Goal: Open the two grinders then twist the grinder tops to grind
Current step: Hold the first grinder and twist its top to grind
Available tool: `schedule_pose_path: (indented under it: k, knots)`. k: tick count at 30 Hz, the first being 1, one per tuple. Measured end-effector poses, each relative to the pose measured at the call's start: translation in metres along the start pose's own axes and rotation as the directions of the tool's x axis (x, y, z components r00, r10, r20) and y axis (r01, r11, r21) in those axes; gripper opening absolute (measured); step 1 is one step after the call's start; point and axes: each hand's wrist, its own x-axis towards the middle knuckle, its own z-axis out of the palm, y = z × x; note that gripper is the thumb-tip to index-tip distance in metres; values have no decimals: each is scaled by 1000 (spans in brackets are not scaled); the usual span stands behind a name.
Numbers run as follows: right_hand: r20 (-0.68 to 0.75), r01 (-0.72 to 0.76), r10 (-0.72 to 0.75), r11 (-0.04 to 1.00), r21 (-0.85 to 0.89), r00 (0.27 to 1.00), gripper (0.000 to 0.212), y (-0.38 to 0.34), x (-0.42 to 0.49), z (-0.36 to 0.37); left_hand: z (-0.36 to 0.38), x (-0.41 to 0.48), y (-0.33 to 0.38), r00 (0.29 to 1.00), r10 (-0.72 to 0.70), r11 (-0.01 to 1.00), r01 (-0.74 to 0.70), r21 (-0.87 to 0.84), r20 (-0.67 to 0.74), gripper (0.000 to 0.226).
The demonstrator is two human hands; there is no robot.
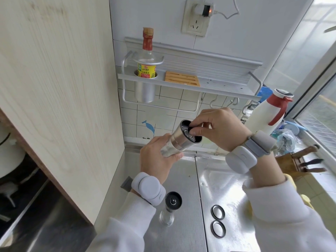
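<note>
My left hand [160, 157] grips the clear lower body of a steel grinder [181, 138], held tilted in the air above the steel counter [183, 179]. My right hand [218, 128] pinches the small black knob at the grinder's open top end. A second grinder [170, 208] with a black top and clear glass body stands upright on the counter, below my left wrist. Two clear round lids with black rims [217, 211] [218, 228] lie flat on the counter to its right.
A wooden cabinet side [54, 88] walls off the left. A wall rack [181, 80] holds a sauce bottle [147, 57] and a wooden trivet. A white jug with a red handle [267, 115] and a knife block [298, 164] stand at the right by the window.
</note>
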Motion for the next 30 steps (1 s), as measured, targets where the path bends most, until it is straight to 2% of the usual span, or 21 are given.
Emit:
schedule_pose_path:
  k: [8, 12, 19, 26, 30]
  knots:
    - [-19, -3, 3, 1000, 2, 1000, 22, 3, -3, 1, 1, -2, -2, 1000, -5, 1000, 5, 4, 13, 36]
    - [26, 25, -26, 1000, 11, 999, 26, 5, -4, -1, 1, 0, -1, 1000, -10, 1000, 10, -1, 9, 35]
    - [-8, 19, -19, 1000, -2, 1000, 16, 1, -1, 4, 1, 0, -1, 999, -20, 1000, 20, 6, 25, 40]
    - [-56, 31, -31, 999, 10, 998, 16, 1, 1, 8, -1, 0, -1, 1000, -7, 1000, 7, -5, 11, 39]
    - [-70, 31, -32, 999, -11, 997, 24, 4, 2, 11, -2, 0, -1, 1000, -1, 1000, 1, 0, 16, 38]
